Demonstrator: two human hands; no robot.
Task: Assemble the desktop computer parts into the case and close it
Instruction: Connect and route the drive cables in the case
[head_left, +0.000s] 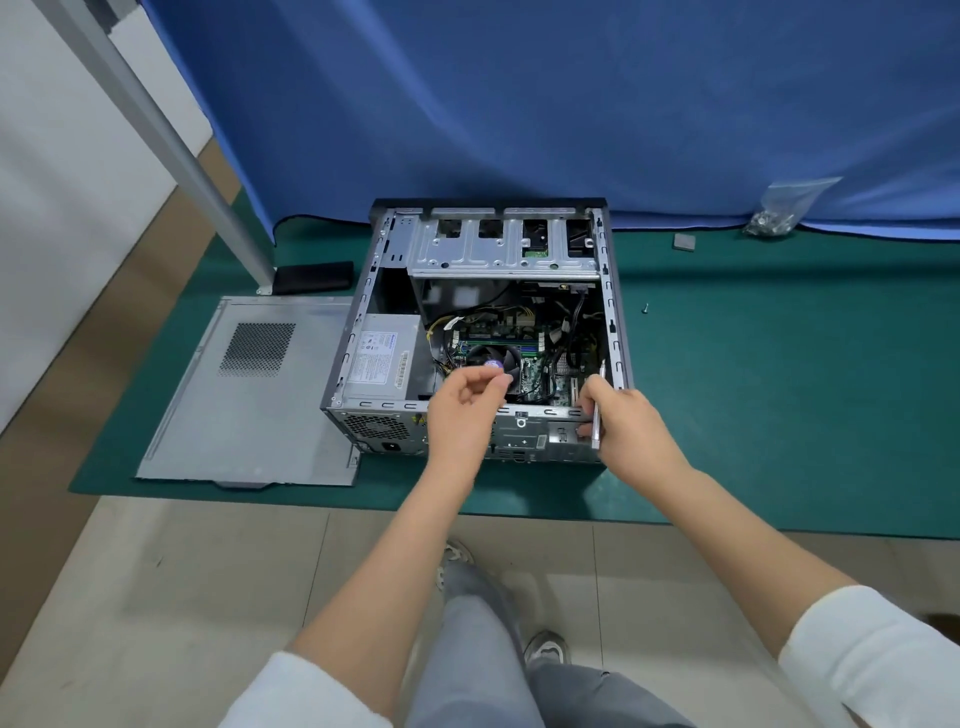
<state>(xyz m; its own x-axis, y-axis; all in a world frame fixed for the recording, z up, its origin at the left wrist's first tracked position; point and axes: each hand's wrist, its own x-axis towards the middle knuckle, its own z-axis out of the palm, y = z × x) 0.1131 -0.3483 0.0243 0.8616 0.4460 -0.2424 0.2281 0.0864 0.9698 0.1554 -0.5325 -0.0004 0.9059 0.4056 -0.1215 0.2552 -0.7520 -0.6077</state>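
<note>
slim metal bracket (597, 415) half hidden in right hand (631, 431)

we see a printed label on the power supply (382, 358) inside the case (618, 332), but we can't read any of its text.

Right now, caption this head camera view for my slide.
Right hand grips a slot bracket at the open computer case; left hand hovers, side panel off.

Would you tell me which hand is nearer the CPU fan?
Left. The left hand hovers at the CPU fan; the right hand grips a metal bracket at the case's right corner.
</note>
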